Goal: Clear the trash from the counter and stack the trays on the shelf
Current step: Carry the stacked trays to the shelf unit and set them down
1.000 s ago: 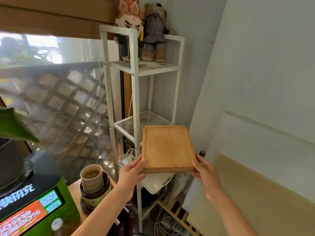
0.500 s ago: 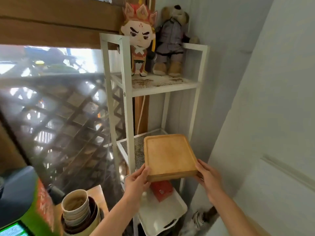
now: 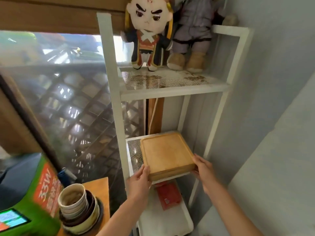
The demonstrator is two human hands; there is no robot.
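A square wooden tray (image 3: 166, 154) lies mostly on the middle mesh level of a white metal shelf (image 3: 114, 106), its near edge sticking out over the front. My left hand (image 3: 140, 179) grips its near left corner, thumb on top. The near right corner is held by my right hand (image 3: 202, 169). Below, a white tray (image 3: 163, 222) with a red packet (image 3: 168, 195) on it sits on a lower level.
Two plush dolls (image 3: 150, 31) stand on the top shelf. A stack of paper cups and bowls (image 3: 77, 210) sits on a wooden counter corner (image 3: 98, 186) at lower left, beside a green box (image 3: 42, 193). A grey wall is close on the right.
Both hands have pushed the wooden tray forward and down onto the middle shelf level; the view has moved closer to the shelf.
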